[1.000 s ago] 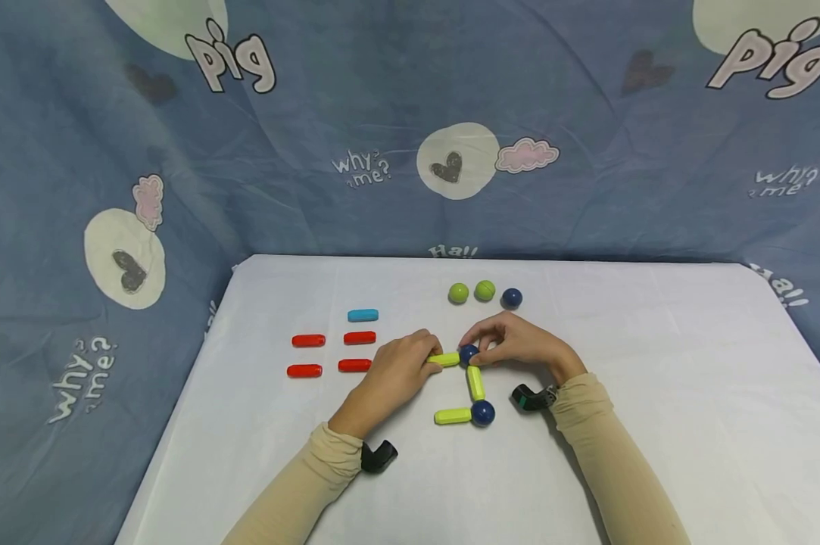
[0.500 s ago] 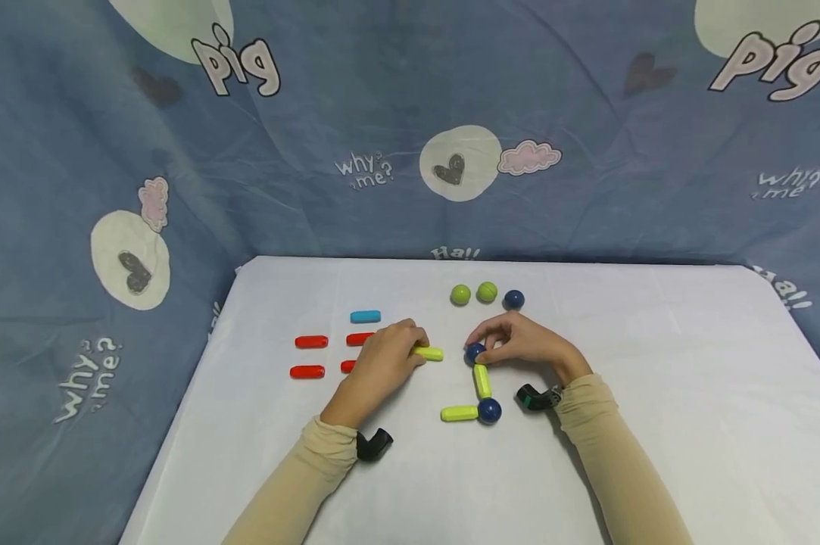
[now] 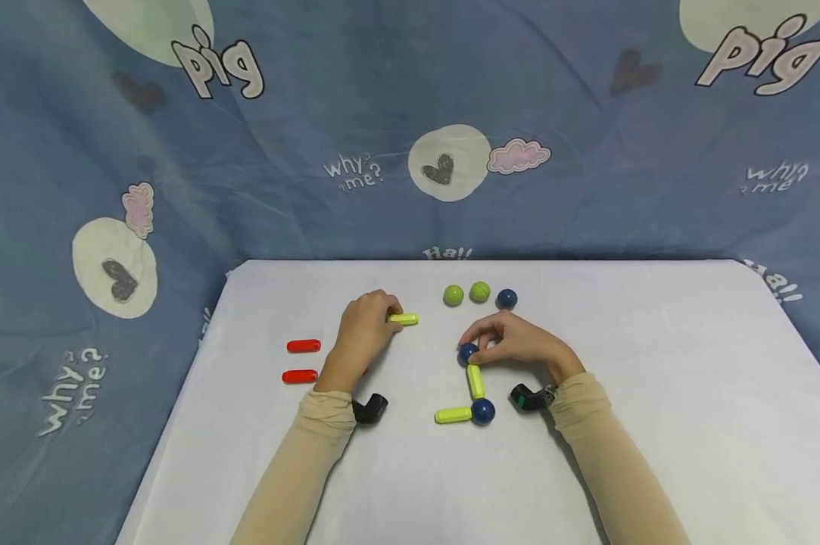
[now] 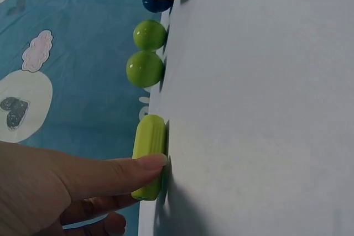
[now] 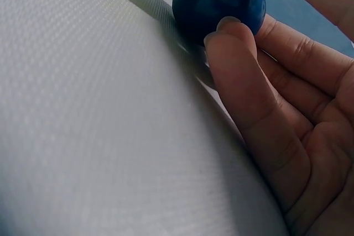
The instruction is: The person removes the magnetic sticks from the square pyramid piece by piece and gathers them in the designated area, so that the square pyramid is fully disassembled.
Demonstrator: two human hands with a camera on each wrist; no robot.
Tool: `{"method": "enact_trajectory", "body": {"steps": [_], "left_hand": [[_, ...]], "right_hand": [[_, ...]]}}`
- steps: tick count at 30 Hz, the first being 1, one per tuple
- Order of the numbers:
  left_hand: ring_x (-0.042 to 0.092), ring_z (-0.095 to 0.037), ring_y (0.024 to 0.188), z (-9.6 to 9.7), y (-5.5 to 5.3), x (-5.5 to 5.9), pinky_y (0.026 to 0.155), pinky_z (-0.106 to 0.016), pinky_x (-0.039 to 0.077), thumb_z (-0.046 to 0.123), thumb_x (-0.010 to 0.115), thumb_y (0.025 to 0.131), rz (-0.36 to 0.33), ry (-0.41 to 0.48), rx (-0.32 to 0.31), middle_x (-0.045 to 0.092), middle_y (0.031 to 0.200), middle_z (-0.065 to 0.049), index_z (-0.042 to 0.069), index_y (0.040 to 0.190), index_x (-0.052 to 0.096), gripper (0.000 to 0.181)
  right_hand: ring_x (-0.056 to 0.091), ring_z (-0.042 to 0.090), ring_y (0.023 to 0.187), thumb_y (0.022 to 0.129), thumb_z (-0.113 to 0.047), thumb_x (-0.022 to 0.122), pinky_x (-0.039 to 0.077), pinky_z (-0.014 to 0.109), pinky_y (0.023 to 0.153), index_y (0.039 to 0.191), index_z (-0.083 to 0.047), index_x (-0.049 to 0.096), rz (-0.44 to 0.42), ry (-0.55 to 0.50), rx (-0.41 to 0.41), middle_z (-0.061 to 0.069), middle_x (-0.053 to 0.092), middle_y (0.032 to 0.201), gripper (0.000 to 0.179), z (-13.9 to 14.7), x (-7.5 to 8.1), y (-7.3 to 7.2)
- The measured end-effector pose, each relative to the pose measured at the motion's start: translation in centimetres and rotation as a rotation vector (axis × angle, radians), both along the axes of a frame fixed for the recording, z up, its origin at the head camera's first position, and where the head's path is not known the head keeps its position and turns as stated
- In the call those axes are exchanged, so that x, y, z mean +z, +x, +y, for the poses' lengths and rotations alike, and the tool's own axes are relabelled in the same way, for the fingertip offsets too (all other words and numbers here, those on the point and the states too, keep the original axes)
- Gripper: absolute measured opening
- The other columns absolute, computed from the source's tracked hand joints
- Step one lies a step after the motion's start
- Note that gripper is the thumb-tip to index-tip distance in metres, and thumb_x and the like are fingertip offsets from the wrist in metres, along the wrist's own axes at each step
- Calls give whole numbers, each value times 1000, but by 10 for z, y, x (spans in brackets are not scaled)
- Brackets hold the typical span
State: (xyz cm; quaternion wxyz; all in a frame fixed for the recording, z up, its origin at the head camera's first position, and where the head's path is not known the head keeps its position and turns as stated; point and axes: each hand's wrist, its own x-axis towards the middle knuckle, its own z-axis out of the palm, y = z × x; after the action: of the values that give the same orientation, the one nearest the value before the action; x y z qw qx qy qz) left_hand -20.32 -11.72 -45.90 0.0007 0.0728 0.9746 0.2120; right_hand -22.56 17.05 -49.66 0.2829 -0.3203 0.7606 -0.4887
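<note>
My left hand (image 3: 360, 331) pinches a short yellow-green rod (image 3: 405, 319) between thumb and fingers, left of the green balls; in the left wrist view the thumb lies across the rod (image 4: 148, 136). With thumb and fingers my right hand (image 3: 522, 344) holds a dark blue ball (image 3: 467, 353). From that ball a second yellow-green rod (image 3: 475, 382) runs toward the near side to another dark blue ball (image 3: 482, 411). A third yellow-green rod (image 3: 453, 415) points left from there. The right wrist view shows the held ball (image 5: 213, 12) against a rod end.
Two green balls (image 3: 453, 295) and a dark blue ball (image 3: 507, 299) stand in a row at the back of the white table (image 3: 655, 363). Two red rods (image 3: 303, 346) lie left of my left hand, which hides other rods. A patterned blue cloth (image 3: 300, 204) hangs behind.
My left hand has pulled its yellow-green rod off the blue ball and carried it left and toward the back. The right hand keeps its hold on the ball in nearly the same place.
</note>
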Motion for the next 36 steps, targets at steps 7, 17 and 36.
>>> {"method": "enact_trajectory", "body": {"steps": [7,17,36], "left_hand": [[71,-28,98,-2,-8,0,86,-45,55,12,86,84,-19,11,-10,77,106,-9,8,104,79,22],[71,-29,99,-8,-8,0,88,-45,55,12,85,85,-40,13,16,76,108,-9,8,107,79,23],[69,-27,108,7,8,20,94,-44,56,17,83,88,-44,127,-67,74,111,-6,9,112,77,26]], "right_hand": [[65,6,74,89,-8,78,52,22,74,117,-1,74,5,-11,18,7,74,86,29,0,2,-1],[65,7,75,89,-9,78,53,23,76,117,-3,74,-2,2,9,7,74,86,29,-1,2,-1],[64,7,74,89,-7,78,52,23,75,117,1,74,-1,-15,3,10,73,86,29,0,1,-1]]}}
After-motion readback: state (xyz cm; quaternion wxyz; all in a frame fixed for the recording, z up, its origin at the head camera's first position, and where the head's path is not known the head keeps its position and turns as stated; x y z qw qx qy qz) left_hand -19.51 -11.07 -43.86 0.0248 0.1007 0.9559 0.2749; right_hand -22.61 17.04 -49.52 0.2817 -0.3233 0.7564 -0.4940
